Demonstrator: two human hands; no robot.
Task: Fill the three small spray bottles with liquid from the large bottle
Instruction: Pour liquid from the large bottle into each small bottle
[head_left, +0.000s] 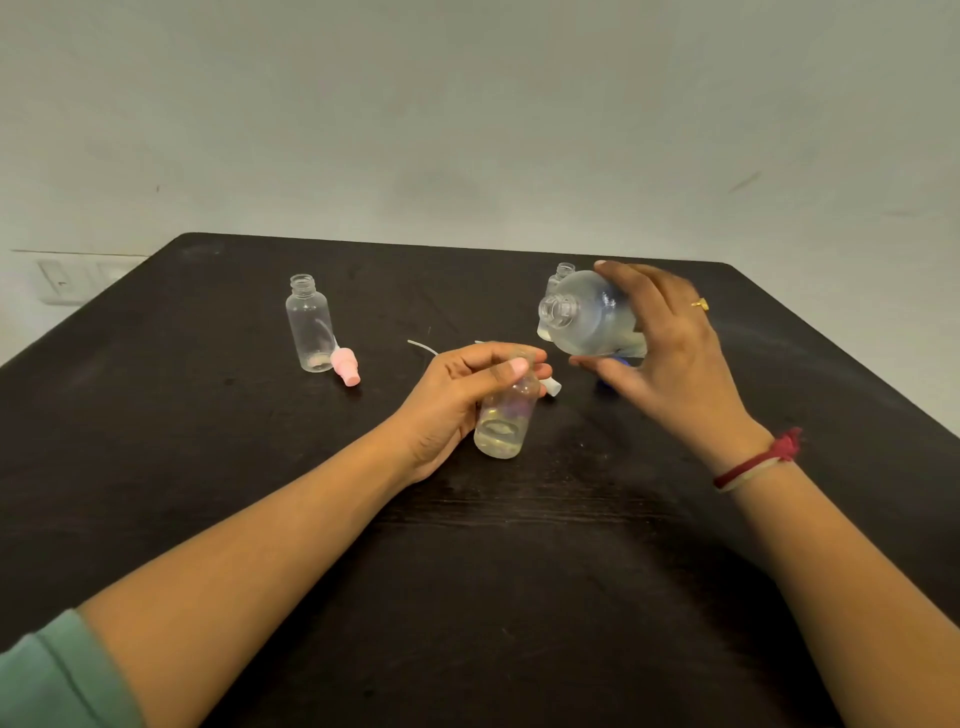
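Note:
My right hand (670, 353) grips the large clear bottle (587, 317), tipped on its side with its open mouth facing left. Lower left of that mouth, my left hand (457, 400) holds a small clear bottle (506, 421) near its neck; a little yellowish liquid lies in its bottom. A second small bottle (309, 325) stands uncapped at the left with a trace of liquid in it. A third small bottle (563, 273) shows only its neck behind the large bottle.
A pink spray cap (345, 366) with its tube lies beside the left bottle. A white spray cap (551, 387) and its tube (422, 347) lie behind my left hand. Something blue (615, 364) sits under my right hand. The dark table (498, 545) ends at a pale wall.

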